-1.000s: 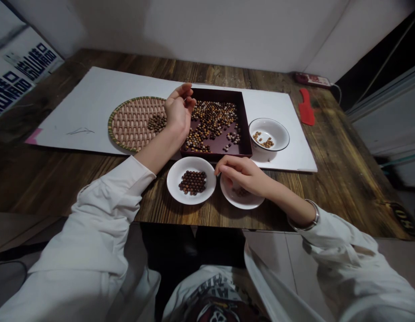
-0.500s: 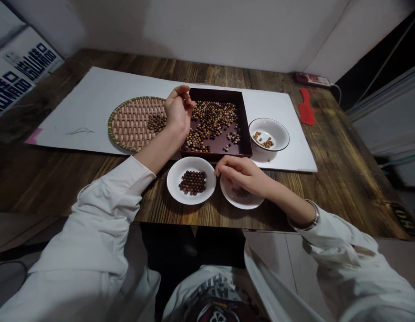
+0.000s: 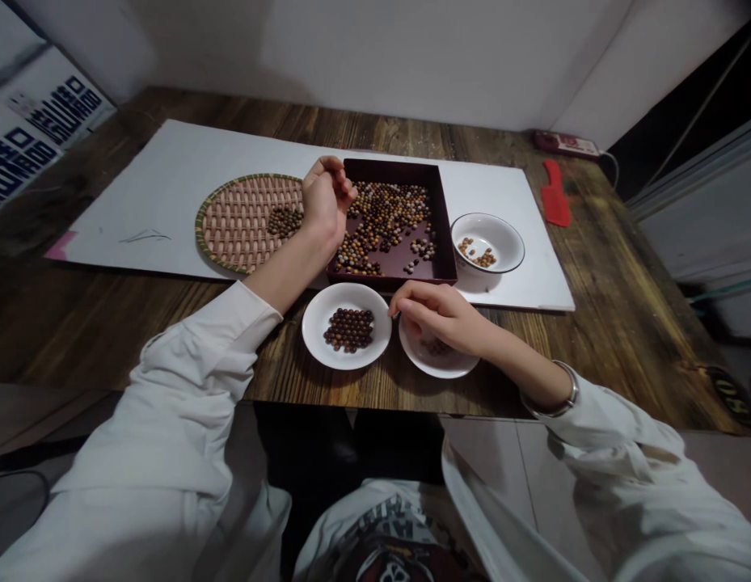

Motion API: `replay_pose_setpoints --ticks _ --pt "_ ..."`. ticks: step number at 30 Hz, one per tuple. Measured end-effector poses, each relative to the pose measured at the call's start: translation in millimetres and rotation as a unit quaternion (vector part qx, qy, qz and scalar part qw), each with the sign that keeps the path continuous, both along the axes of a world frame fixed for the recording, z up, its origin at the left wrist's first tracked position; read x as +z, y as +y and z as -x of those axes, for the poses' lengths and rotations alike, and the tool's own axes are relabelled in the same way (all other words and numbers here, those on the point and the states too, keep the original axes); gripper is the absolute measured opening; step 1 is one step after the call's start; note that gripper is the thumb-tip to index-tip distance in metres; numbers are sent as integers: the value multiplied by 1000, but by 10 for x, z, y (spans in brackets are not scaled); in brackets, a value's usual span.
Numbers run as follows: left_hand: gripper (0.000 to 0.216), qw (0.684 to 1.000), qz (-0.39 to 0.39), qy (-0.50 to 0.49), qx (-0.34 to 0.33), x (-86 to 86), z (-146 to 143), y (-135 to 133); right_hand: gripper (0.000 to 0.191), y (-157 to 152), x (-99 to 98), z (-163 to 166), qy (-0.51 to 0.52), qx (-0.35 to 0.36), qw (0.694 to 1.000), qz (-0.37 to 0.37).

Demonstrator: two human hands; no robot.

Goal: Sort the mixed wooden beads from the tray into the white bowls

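Since the earlier frames, the left hand point(image 3: 325, 202) has shifted slightly and its fingers have curled further in, whereas the right hand point(image 3: 441, 319) has kept its place. We see a wooden table point(image 3: 623, 323) and, set back from its near edge, a white board point(image 3: 138, 202). A dark red tray point(image 3: 446, 242) rests on the board, its near wall by the board's near edge; a woven mat point(image 3: 229, 226) lies left of it. The left hand hangs over the tray's left side, the right hand, fingers bent, over the right dish point(image 3: 439, 371); we cannot tell whether either grip is clenched on something or released. A white bowl point(image 3: 507, 242) stands near the board's right edge. The left dish point(image 3: 313, 325) sits with its neighbour between tray and table's near edge. Beads are smallest: mixed beads point(image 3: 390, 206) in the tray, dark beads point(image 3: 349, 330) in the left dish.
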State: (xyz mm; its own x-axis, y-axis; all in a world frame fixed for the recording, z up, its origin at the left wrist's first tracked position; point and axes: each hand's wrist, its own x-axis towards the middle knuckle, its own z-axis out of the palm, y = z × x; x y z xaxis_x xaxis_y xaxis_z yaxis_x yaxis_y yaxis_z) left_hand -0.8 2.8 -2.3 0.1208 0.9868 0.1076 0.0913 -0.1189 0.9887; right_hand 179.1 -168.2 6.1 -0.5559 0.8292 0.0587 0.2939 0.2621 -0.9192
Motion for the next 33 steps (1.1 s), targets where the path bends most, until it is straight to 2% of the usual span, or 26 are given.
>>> replay_pose_setpoints --ticks 7,13,16,19,23,27,30,33 --pt "51 999 32 -11 -31 -16 6 15 30 -3 7 3 -2 -1 1000 -3" --pt "41 993 5 -113 23 -84 40 74 30 0 0 -2 -6 -2 1000 -5" --pt "37 990 37 -135 -21 -88 43 85 30 3 -7 -3 -6 -2 1000 -6" --pt "31 985 64 -153 -35 -53 23 65 30 3 -4 -2 -7 -1 1000 -9" --pt "22 989 56 -132 28 5 -12 13 30 1 10 1 -5 0 1000 -12" --pt "17 991 64 -115 8 30 -25 -30 30 0 10 1 -2 0 1000 -15" --pt "15 984 91 -154 3 79 -51 -73 32 1 1 -1 2 3 1000 -8" --pt "26 960 120 -253 22 158 -98 -129 32 3 -5 -3 -1 3 1000 -7"
